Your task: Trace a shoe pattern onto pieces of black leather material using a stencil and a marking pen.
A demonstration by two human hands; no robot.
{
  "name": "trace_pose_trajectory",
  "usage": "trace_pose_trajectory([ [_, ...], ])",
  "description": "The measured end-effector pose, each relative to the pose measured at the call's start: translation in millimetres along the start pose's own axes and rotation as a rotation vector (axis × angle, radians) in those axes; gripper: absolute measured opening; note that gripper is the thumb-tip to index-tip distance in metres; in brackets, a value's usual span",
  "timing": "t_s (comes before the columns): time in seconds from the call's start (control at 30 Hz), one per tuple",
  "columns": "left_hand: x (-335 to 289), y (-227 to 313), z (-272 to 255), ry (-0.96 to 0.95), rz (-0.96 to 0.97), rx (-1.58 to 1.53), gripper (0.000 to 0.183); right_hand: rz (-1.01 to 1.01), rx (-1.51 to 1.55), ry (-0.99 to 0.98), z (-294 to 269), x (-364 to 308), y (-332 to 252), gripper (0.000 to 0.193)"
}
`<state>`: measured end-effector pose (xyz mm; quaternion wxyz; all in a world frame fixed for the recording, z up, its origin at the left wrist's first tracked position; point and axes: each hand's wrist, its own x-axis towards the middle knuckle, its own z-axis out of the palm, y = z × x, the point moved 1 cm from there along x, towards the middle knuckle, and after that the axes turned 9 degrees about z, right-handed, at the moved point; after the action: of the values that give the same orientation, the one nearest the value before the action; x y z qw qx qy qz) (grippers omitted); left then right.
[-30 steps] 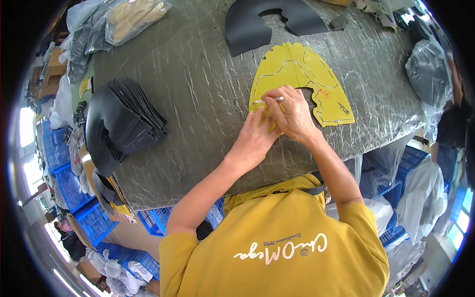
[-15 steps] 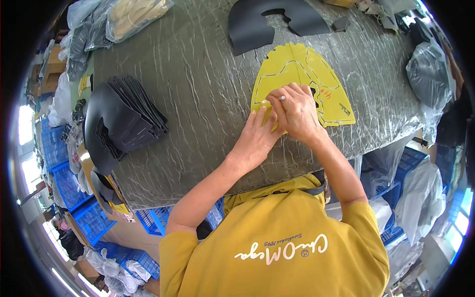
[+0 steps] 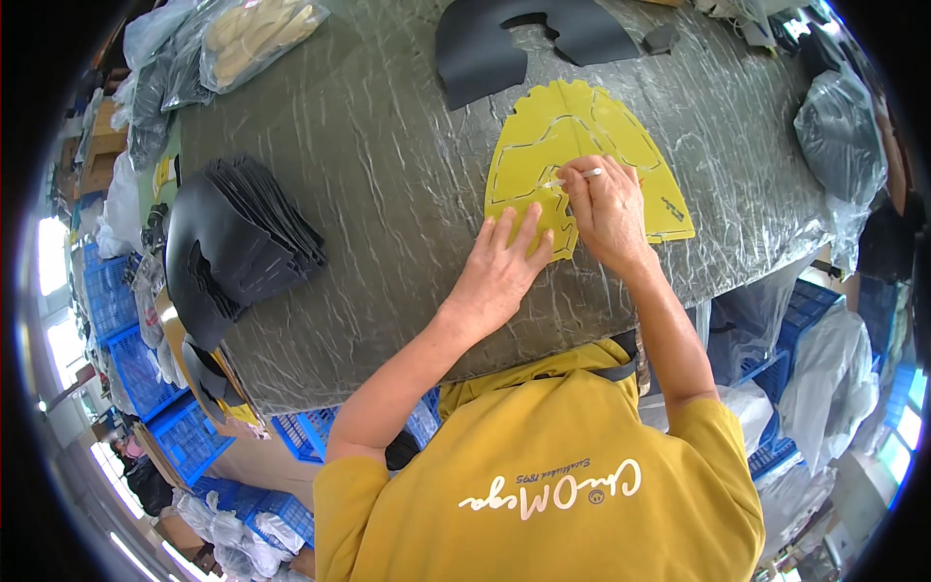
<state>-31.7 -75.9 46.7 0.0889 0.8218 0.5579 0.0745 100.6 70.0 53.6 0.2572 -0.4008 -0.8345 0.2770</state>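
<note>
A yellow fan-shaped template (image 3: 580, 131) with cut slots lies flat on the grey-green table (image 3: 388, 175). My left hand (image 3: 501, 269) presses its fingers flat on the template's lower left edge. My right hand (image 3: 606, 207) grips a thin white marking pen (image 3: 572, 177), its tip resting on the template near the middle. Whatever lies under the template is hidden.
A black cut piece (image 3: 504, 44) lies just beyond the template. A fanned stack of black cut pieces (image 3: 233, 242) sits at the table's left. Plastic bags (image 3: 839, 121) lie at the right edge, another bag (image 3: 257, 34) at top left. Blue crates (image 3: 194, 436) stand below.
My right hand with the pen has shifted slightly up and right along the template. My left hand has spread flatter on the lower edge.
</note>
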Motion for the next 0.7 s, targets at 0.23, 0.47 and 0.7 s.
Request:
trace_pose_trajectory([
  [0.23, 1, 1, -1, -0.055, -0.013, 0.037, 0.065, 0.020, 0.017, 0.007, -3, 3, 3, 0.009],
  [0.47, 1, 0, -2, -0.075, -0.015, 0.028, 0.067, -0.061, -0.044, -0.057, -5, 11, 8, 0.016],
  [0.7, 1, 1, -3, -0.080, -0.016, 0.036, 0.066, -0.046, -0.073, 0.057, -7, 13, 12, 0.015],
])
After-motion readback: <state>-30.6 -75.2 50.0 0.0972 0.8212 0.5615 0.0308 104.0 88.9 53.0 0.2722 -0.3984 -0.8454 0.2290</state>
